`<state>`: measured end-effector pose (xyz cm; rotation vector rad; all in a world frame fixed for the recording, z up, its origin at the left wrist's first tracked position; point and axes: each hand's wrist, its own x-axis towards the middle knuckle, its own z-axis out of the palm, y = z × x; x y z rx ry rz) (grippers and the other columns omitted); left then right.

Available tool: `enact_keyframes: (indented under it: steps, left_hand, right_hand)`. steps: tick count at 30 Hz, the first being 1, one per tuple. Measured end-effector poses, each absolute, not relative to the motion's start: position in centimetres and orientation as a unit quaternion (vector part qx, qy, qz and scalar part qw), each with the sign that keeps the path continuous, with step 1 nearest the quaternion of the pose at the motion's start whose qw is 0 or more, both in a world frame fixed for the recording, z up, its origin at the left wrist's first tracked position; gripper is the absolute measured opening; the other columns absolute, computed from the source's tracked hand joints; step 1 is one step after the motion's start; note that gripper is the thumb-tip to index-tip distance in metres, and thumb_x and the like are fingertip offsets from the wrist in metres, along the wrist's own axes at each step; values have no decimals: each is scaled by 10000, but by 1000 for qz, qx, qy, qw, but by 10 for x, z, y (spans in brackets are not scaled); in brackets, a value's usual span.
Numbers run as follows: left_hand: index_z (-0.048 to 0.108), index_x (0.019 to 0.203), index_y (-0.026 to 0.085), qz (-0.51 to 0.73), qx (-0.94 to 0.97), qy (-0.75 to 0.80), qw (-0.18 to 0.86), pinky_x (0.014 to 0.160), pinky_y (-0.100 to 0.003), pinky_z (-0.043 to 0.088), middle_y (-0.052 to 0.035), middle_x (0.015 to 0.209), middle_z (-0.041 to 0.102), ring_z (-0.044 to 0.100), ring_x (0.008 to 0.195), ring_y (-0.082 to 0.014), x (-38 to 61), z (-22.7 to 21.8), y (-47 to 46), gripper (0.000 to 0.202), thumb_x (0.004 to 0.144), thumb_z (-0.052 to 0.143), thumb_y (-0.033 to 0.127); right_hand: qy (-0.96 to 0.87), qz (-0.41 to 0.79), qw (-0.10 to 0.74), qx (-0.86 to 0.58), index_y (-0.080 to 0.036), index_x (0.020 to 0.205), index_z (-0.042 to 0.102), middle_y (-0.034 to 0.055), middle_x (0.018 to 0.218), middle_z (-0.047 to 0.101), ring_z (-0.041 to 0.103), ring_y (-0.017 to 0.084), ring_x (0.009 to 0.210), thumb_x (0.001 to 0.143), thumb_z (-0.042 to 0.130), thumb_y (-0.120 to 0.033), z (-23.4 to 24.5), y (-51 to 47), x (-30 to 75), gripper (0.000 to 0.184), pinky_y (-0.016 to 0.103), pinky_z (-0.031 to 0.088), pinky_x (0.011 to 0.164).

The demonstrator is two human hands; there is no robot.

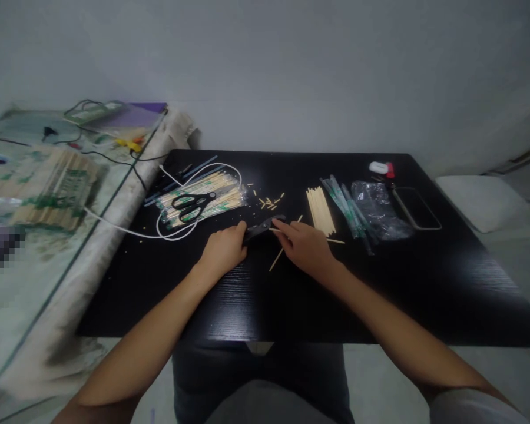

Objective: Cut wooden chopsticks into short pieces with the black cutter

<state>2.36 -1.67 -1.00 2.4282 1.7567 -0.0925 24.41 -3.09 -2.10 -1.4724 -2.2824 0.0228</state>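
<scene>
My left hand is closed around the handles of dark, pliers-like cutters, whose jaws point right. In my right hand a thin wooden stick is pinched, with its near end at the jaws and its far end sticking out to the right. Another wooden stick lies slantwise on the table, partly hidden by the right hand. Short stick pieces are scattered just beyond the cutters. Behind the right hand lies a bundle of loose sticks.
Black-handled scissors rest on bagged sticks at left, beside a looped white cable. Plastic wrappers, a clear bag and a phone lie right. A glass-topped table holding packed sticks adjoins the black table.
</scene>
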Motion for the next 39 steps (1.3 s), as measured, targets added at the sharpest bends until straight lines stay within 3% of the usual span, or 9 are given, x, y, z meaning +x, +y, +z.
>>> enact_keyframes:
  steps: [5, 10, 15, 19, 26, 30, 34, 37, 39]
  left_hand:
    - [570, 1097, 181, -22, 804, 589, 78, 706, -423, 525, -148, 1010, 742, 739, 879, -367, 23, -11, -16, 224, 878, 534, 217]
    - [582, 1104, 179, 0, 789, 607, 96, 731, -424, 525, -160, 1004, 739, 736, 884, -366, 22, -12, -15, 237, 870, 560, 211]
    - [603, 1119, 184, 73, 735, 664, 112, 742, -404, 505, -157, 973, 745, 729, 870, -351, 14, -15, -7, 228, 910, 575, 272]
    - [621, 1077, 185, 176, 701, 682, 114, 738, -360, 471, -132, 926, 740, 710, 861, -311, 6, -19, 1, 183, 934, 577, 292]
    - [606, 871, 205, 321, 682, 629, 192, 673, -295, 405, -24, 746, 650, 600, 699, -196, 4, -22, 2, 91, 904, 602, 290]
    - [606, 821, 199, 360, 674, 596, 245, 672, -281, 405, 4, 724, 626, 561, 683, -162, 8, -22, -1, 147, 884, 624, 331]
    - [630, 828, 185, 388, 635, 534, 402, 589, -257, 400, 23, 655, 597, 529, 602, -131, 15, -20, -5, 240, 867, 672, 418]
    - [656, 892, 166, 389, 554, 479, 559, 449, -231, 309, 33, 590, 580, 433, 450, -86, 18, -16, -9, 325, 851, 718, 483]
    - [690, 963, 147, 404, 518, 439, 613, 415, -219, 274, 4, 636, 640, 416, 420, -66, 18, -13, -11, 355, 834, 758, 471]
  right_hand:
    - [-834, -4, 184, -520, -166, 1293, 709, 95, 925, 765, 683, 218, 824, 1067, 503, -321, -20, -29, 240, 343, 303, 429, 667]
    - [-832, 40, 211, -512, -198, 1065, 737, 69, 902, 754, 675, 207, 808, 1056, 513, -303, -14, -16, 240, 247, 291, 399, 663]
    - [-763, 96, 286, -572, -185, 1003, 713, 44, 760, 694, 612, 194, 685, 1006, 565, -309, -5, 16, 250, 194, 294, 378, 654]
    - [-743, 121, 255, -607, -169, 996, 736, 28, 676, 636, 571, 199, 644, 945, 603, -249, -3, 38, 254, 164, 311, 372, 655]
    - [-634, 330, 407, -569, -181, 1075, 729, -1, 691, 596, 536, 154, 622, 1019, 480, -396, 0, 41, 263, 334, 277, 403, 594]
    - [-511, 495, 465, -526, -204, 1066, 694, -18, 714, 634, 518, 113, 552, 958, 602, -309, 8, 33, 276, 177, 233, 400, 516]
    - [-411, 602, 463, -503, -217, 927, 632, 79, 988, 786, 741, 190, 875, 952, 633, -288, 18, 17, 280, 75, 338, 599, 796]
    - [-390, 632, 459, -488, -226, 851, 590, 106, 1181, 783, 738, 244, 1106, 974, 607, -288, 18, 1, 276, 138, 449, 600, 972]
    - [-378, 636, 467, -484, -226, 856, 611, 98, 1194, 782, 727, 242, 1155, 966, 631, -285, 10, -6, 272, 126, 451, 585, 1034]
